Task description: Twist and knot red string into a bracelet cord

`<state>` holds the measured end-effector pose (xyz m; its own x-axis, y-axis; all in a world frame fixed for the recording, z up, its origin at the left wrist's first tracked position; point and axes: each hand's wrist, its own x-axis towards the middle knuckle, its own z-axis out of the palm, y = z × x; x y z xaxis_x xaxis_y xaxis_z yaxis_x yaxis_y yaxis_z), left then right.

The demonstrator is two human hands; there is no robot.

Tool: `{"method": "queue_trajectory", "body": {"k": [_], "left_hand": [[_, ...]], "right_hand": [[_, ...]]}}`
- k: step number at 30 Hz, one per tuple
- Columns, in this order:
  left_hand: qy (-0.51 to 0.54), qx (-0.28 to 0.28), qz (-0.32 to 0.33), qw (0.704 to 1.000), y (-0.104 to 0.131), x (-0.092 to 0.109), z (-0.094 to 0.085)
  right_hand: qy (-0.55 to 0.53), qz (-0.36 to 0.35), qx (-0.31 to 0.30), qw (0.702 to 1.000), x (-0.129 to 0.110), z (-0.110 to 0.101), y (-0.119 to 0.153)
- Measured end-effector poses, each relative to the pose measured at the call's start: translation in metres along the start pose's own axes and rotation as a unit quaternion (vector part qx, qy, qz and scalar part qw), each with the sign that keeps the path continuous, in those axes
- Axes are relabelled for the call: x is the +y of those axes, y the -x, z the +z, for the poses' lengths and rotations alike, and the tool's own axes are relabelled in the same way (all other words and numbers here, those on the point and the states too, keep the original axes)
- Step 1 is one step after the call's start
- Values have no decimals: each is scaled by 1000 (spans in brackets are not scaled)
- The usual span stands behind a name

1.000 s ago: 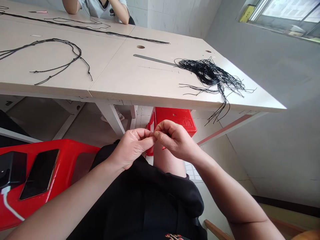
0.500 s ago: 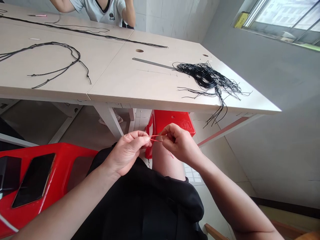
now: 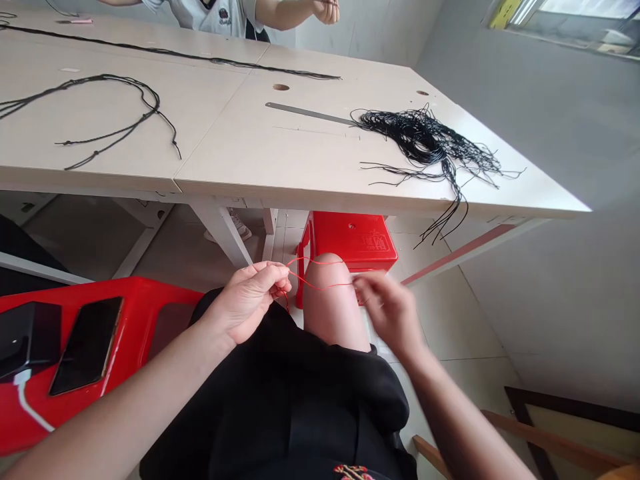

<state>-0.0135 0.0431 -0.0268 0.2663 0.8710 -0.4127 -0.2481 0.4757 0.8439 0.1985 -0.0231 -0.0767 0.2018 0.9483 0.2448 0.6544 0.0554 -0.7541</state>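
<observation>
A thin red cord [image 3: 320,287] stretches across above my bare knee. My left hand [image 3: 257,293] pinches it between thumb and forefinger, and a short piece hangs below those fingers. One strand runs to my right hand [image 3: 387,307], which is blurred by motion but closed at the fingertips on the cord. A second strand curves loosely from the left fingertips over the knee, its far end free of the right fingers as far as I can see. On the table ahead lies a tangled bundle of black cords [image 3: 425,137], some ends drooping over the edge.
A steel ruler [image 3: 307,112] lies beside the bundle on the pale table [image 3: 300,160]. Knotted black cords [image 3: 107,78] lie at left. A red stool [image 3: 353,240] stands under the table; another [image 3: 135,313] at left bears a phone [image 3: 87,343] and black box [image 3: 30,337]. A person [image 3: 220,17] sits opposite.
My right hand has moved right, away from my left, drawing the red cord longer between them. The left hand keeps its pinch. Across the table, the other person's hand has come into view.
</observation>
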Motion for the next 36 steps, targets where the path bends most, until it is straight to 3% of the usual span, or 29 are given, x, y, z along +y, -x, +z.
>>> {"method": "queue_trajectory", "body": {"k": [2,3,5,8,11,14,18,20,22,24,26,29,32,36], "left_hand": [[-9,-5,6,1000,4,0,3],[-11,-5,9,1000,6,1,4],[-13,-2,8,1000,9,1,5],[-19,-5,-6,1000,13,-2,6],[-30,-20,-20,999,15,-6,7],[-32,-21,-27,999,17,-9,9],[-13,2,-14,1000,14,-7,6],[1,22,2,1000,9,-5,3],[3,47,23,999,4,-5,0],[-17,71,47,996,1,-6,-2],[-53,80,70,993,-1,-8,-1],[-97,50,73,991,1,-11,4],[-100,14,48,994,7,-10,10],[-79,-10,38,996,13,-7,12]], "right_hand": [[-91,-154,-7,984,-23,33,21],[-98,-196,-4,976,-31,47,27],[-57,-253,58,964,-39,67,31],[10,-290,137,947,-41,69,20],[11,-295,161,942,-42,57,3],[-30,-270,137,953,-39,53,-7],[-181,-130,6,975,-27,52,-1],[-194,-74,-33,978,-22,45,7],[-130,-95,-33,986,-22,34,15],[-37,-173,-40,984,-27,22,18],[26,-261,-78,962,-37,12,14],[7,-337,-134,932,-54,3,-1],[-66,-317,-153,934,-64,-1,-20],[-138,-188,-152,960,-66,0,-33]]}}
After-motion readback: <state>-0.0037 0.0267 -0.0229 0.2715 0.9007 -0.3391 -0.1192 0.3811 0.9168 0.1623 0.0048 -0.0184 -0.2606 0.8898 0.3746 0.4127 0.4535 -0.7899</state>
